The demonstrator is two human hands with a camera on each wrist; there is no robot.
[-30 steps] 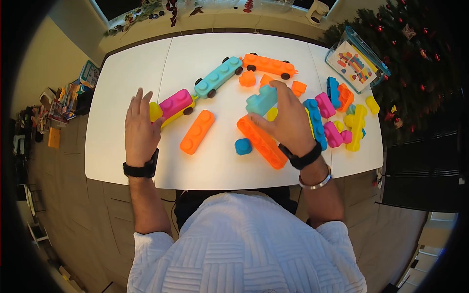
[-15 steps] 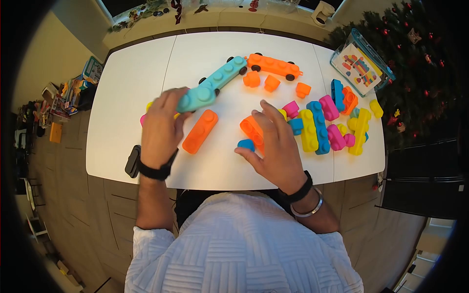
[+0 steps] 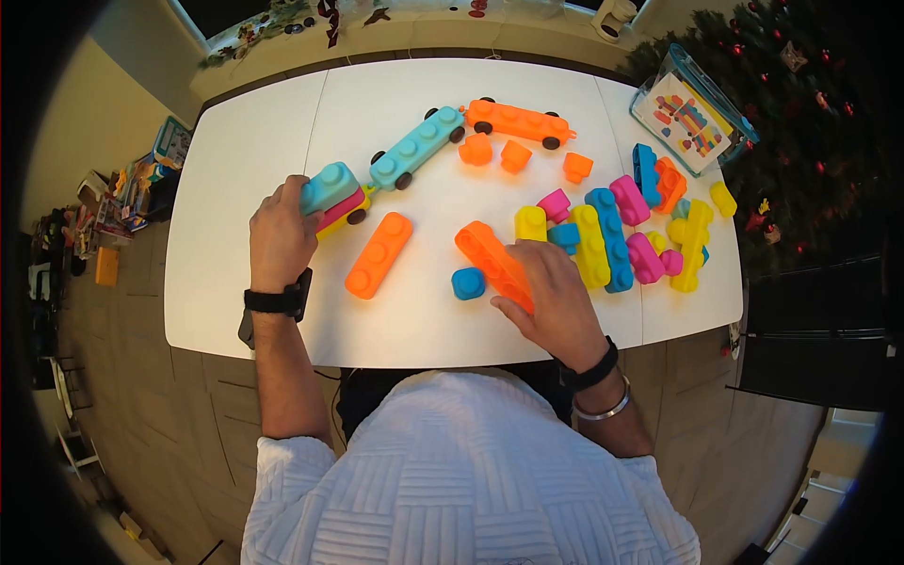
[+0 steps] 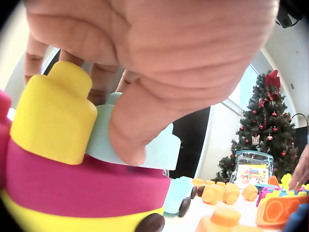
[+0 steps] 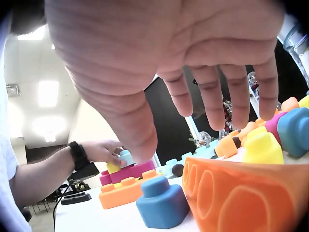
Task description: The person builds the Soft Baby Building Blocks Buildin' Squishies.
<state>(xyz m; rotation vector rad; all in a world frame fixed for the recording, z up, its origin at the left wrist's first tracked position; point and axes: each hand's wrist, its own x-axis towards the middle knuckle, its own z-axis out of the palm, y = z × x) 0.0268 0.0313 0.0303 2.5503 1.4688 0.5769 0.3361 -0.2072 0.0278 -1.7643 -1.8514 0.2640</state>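
Note:
My left hand (image 3: 281,240) grips a light-blue building block (image 3: 330,185), thumb on the near side and fingers behind it. In the left wrist view that block sits on a long magenta block (image 4: 72,181), beside a yellow block (image 4: 53,118). Under the magenta block is a yellow wheeled base (image 4: 91,222). My right hand (image 3: 557,299) hangs with relaxed fingers over a long orange block (image 3: 478,247) that lies with its hollow side showing. A small blue block (image 3: 468,282) stands by the orange one, and another orange block (image 3: 379,254) lies between the hands.
A light-blue wheeled car (image 3: 416,151) and an orange wheeled car (image 3: 518,121) trail off behind the yellow base. Several loose blocks, including a long blue block (image 3: 608,240), lie on the right. A clear case (image 3: 683,118) stands at the table's (image 3: 254,122) back right corner.
The light-blue block went from the right hand's side across to the left hand and onto the magenta block. My right hand has drawn back over the long orange block.

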